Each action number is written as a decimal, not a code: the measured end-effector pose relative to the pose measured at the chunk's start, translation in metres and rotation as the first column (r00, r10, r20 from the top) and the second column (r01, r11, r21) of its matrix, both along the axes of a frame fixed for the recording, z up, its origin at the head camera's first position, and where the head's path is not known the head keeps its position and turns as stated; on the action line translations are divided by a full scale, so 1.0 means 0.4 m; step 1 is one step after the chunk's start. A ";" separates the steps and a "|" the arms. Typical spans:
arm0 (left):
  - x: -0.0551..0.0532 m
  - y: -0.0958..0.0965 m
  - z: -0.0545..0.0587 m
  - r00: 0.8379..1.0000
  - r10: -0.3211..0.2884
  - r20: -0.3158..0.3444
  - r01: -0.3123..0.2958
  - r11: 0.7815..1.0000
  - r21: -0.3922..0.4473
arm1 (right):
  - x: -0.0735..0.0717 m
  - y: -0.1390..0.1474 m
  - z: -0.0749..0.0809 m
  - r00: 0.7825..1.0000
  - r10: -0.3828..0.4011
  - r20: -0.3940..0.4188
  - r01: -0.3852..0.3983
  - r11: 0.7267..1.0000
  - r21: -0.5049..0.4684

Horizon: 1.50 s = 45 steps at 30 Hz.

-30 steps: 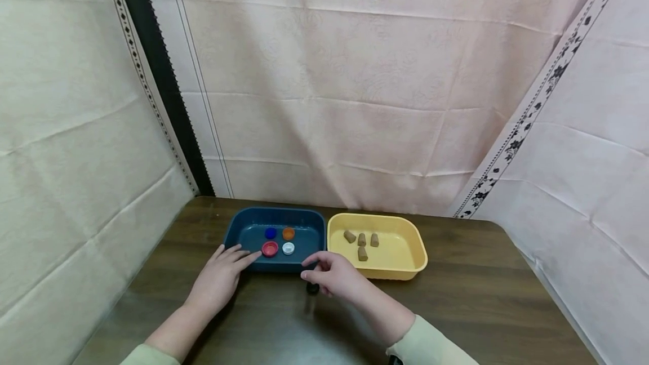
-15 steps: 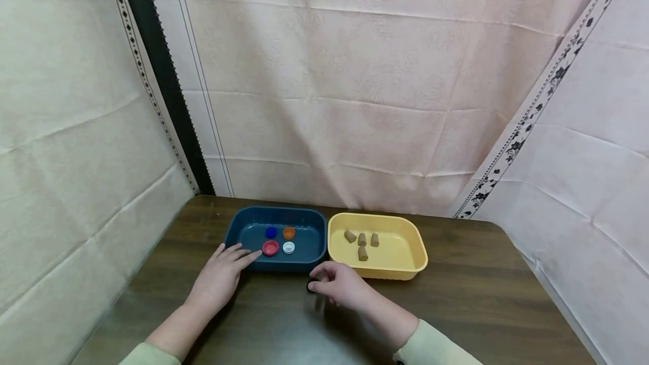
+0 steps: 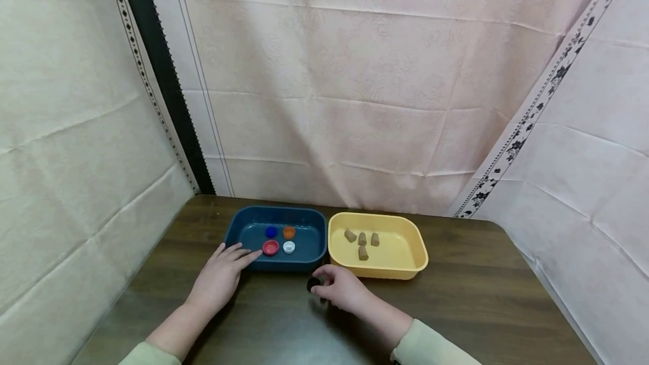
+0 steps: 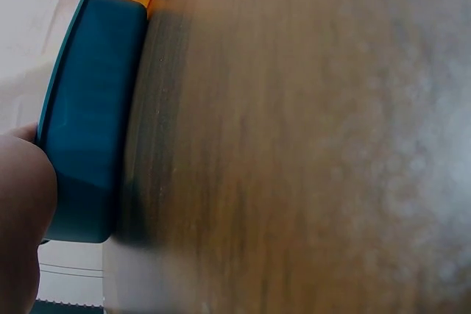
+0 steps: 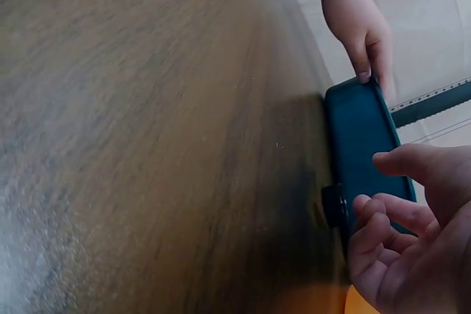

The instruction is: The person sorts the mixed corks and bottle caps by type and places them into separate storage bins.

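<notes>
A black bottle cap (image 3: 313, 284) is at the fingertips of my right hand (image 3: 342, 287), which grips it by the edge in front of the two trays. The right wrist view has the cap (image 5: 335, 206) just beyond the curled fingers (image 5: 368, 229), low over the tabletop. My left hand (image 3: 218, 277) rests with spread fingers on the near left rim of the dark blue tray (image 3: 248, 266). Inside that tray lie a blue cap (image 3: 271, 232), an orange cap (image 3: 289, 232), a red cap (image 3: 270, 248) and a white cap (image 3: 289, 247).
A yellow tray (image 3: 405, 252) stands against the blue tray's right side, with several brown cork stoppers (image 3: 363, 253) in it. Both trays sit toward the back of the dark wooden table (image 3: 481, 297). Pale cloth (image 3: 355, 100) hangs behind and at both sides.
My right hand has come down to the black cap, and its thumb and fingers have closed at the cap's edge. The left hand and both trays have stayed in place.
</notes>
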<state>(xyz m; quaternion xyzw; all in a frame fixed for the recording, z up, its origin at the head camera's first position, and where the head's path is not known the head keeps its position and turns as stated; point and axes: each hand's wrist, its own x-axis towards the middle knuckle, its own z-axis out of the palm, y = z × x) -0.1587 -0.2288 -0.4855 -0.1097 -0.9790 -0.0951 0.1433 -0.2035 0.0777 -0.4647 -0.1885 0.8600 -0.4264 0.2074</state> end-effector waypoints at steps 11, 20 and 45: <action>-0.002 -0.001 0.002 1.000 0.001 0.010 -0.001 1.000 -0.010 | -0.015 -0.012 -0.014 1.000 -0.012 -0.021 0.013 0.999 0.040; -0.001 -0.003 -0.001 1.000 -0.007 0.000 0.007 1.000 -0.016 | -0.022 -0.022 -0.024 1.000 -0.006 -0.004 0.006 0.996 0.089; 0.000 -0.006 -0.001 1.000 -0.019 -0.009 0.019 1.000 -0.009 | -0.022 -0.045 -0.041 0.988 0.036 -0.153 0.000 0.974 0.228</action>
